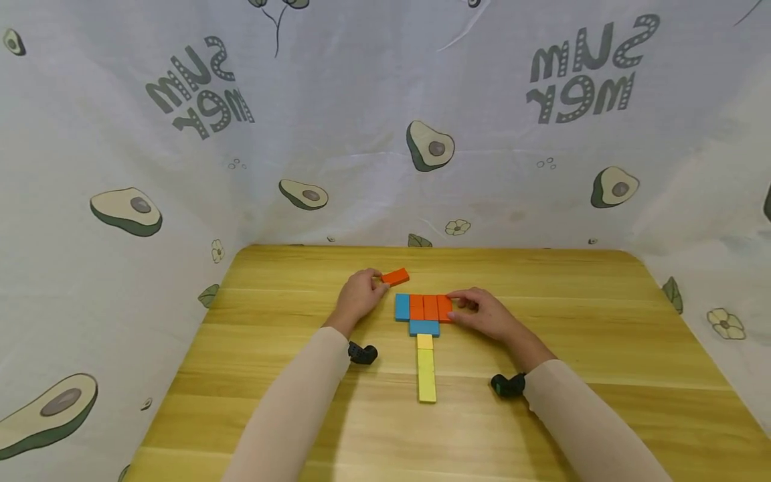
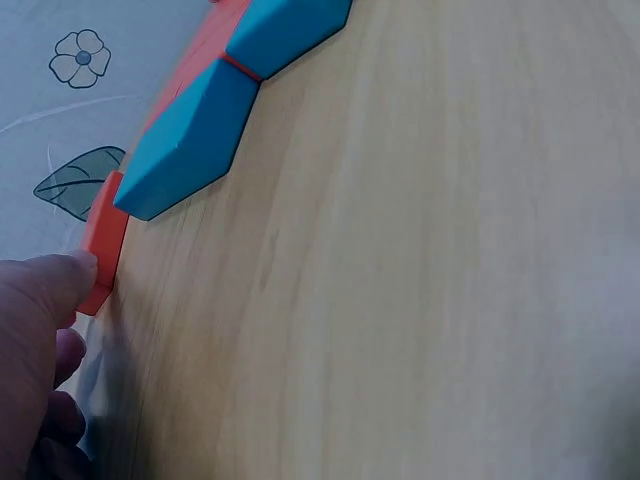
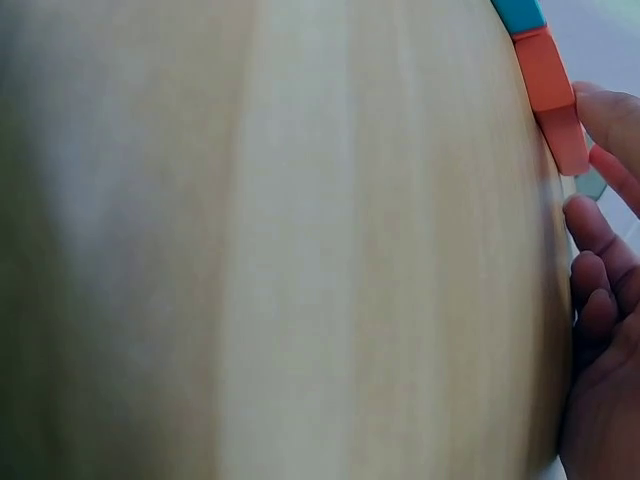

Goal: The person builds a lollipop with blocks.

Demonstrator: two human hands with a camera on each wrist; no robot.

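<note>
My left hand [image 1: 358, 295] pinches one end of a loose orange block [image 1: 396, 277], held just behind the flat layout of blocks. In the left wrist view the thumb [image 2: 62, 277] lies against that block's side. My right hand [image 1: 489, 316] has its thumb and forefinger at the two ends of the rightmost orange block [image 1: 444, 308] in the row. Other orange blocks [image 1: 430, 308] adjoin it, with a blue block [image 1: 402, 308] at the row's left end. Below them lies a second blue block [image 1: 424, 327], then a small yellow block [image 1: 425, 341] and a long yellow block [image 1: 426, 376].
The blocks lie on a wood-grain table [image 1: 283, 314]. A white cloth [image 1: 361, 120] printed with avocados hangs behind and at both sides. Black wrist cameras [image 1: 363, 353] sit on both wrists, low over the tabletop.
</note>
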